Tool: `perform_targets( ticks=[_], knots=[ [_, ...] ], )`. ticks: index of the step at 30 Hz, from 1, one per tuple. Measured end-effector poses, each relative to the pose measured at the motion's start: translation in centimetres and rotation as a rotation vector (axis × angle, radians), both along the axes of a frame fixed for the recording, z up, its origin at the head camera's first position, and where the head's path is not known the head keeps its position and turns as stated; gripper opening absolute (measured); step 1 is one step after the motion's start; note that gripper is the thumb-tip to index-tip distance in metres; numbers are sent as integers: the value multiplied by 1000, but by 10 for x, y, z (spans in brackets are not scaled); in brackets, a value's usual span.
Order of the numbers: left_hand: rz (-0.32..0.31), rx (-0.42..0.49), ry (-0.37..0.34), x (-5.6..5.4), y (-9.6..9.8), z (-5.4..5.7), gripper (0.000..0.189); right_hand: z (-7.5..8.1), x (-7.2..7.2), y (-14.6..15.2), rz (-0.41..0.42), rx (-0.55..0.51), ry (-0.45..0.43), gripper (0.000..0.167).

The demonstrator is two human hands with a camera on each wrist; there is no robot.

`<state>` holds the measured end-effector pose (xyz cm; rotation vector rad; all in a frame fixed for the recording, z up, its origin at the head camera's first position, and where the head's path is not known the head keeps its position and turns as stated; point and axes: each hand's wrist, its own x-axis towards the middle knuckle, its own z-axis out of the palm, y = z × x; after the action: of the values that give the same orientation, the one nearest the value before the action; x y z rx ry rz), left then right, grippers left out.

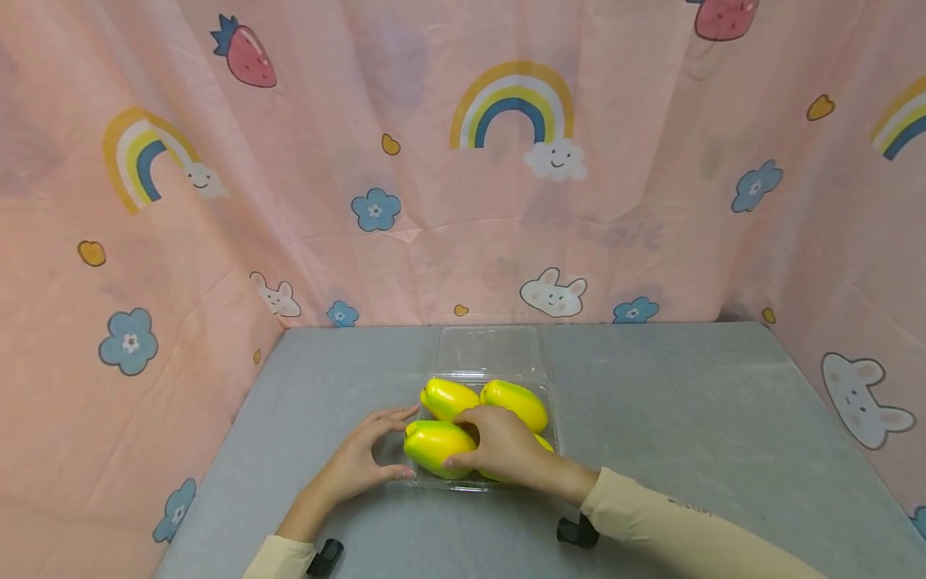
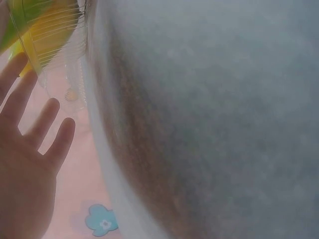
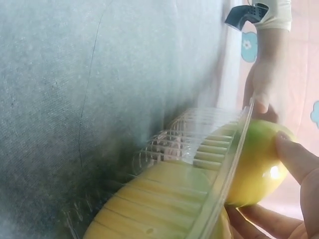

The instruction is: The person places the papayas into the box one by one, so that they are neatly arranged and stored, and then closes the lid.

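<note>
A clear plastic clamshell box holds several smooth yellow-green papayas, set in a back and a front row. My right hand reaches over the front row and grips the front-left papaya by its right end, thumb on the near side and fingers on the far side. That papaya overlaps the box's left rim in the head view. Another front papaya is mostly hidden under this hand. At the box's left side my left hand spreads its fingers and thumb; in the left wrist view its fingers are nearly straight.
The box's clear lid lies open toward the back of the grey table. A pink printed curtain rises behind and at both sides. Black wrist mounts show under both forearms.
</note>
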<state>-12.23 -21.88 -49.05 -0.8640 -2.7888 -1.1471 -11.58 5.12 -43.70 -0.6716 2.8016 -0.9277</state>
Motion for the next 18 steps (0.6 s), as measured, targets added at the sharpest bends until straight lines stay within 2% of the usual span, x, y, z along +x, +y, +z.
perform_targets(
  ticks=[11,18],
  knots=[
    [5,5,-72,0,0,2,66,-6,2,3,-31,5,30,50],
    [0,-2,-58,0,0,2,67,0,7,16,-11,-23,34,54]
  ],
)
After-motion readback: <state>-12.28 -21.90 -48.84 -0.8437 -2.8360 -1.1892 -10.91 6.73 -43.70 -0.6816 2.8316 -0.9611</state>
